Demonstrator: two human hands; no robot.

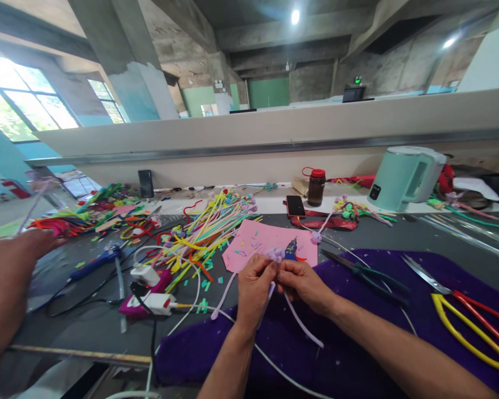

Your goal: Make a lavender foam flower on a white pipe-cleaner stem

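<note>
My left hand (253, 288) and my right hand (303, 282) meet over the purple cloth (341, 354), both pinching a lilac pipe cleaner (301, 324) whose top is curled into a small flower-like bud (275, 254). Its loose ends trail down and left over the cloth. A pink sheet (258, 241) lies just beyond my fingers. Dark-handled pliers (366, 274) rest on the cloth to the right of my right hand.
Another person's hand (16, 249) at the left holds a lilac stem. A pile of coloured pipe cleaners (208, 227), a glue gun (95, 261), chargers with cables (153, 302), yellow-and-red scissors (469, 316), a phone (295, 206), a bottle (316, 187) and a pale green kettle (403, 177) crowd the table.
</note>
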